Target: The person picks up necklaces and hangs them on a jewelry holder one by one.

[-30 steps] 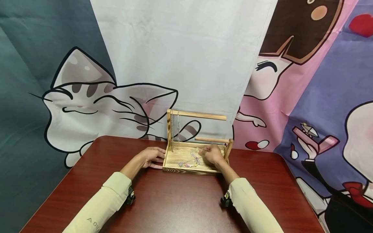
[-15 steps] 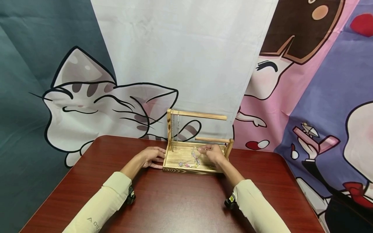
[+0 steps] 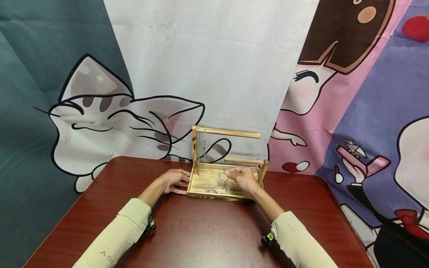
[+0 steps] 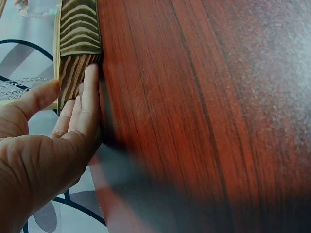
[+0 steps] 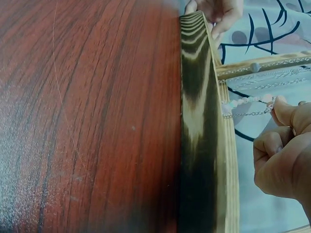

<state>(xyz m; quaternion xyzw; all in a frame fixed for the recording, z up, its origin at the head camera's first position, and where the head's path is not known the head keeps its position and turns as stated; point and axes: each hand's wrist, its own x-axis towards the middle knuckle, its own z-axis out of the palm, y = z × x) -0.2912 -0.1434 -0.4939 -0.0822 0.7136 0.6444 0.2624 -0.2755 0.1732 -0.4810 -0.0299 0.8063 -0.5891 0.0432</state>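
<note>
My left hand [image 3: 174, 181] rests against the left end of a light wooden jewelry stand [image 3: 214, 195]. In the left wrist view its fingers lie nearly straight along the outer end wall, with the thumb [image 4: 43, 96] at the upper edge. Over the tray, my right hand [image 3: 244, 177] pinches one end of a beaded bracelet [image 3: 221, 179] between thumb and forefinger. Pale pastel beads and a thin silver chain [image 5: 245, 114] run from those fingertips in the right wrist view. The bracelet's lower part, with pink and other charms, trails over the tray floor.
Silver chains [image 3: 205, 139] hang at the left end of the stand's upper bar [image 3: 231, 133]. A shorter, lower bar [image 3: 244, 161] is at the right. The stand sits near the back of a red-brown table [image 3: 201, 227], before a cartoon-printed cloth [image 3: 214, 67].
My right hand has shifted slightly left over the tray, lifting one end of the beaded bracelet so more of it shows. The left hand has not moved.
</note>
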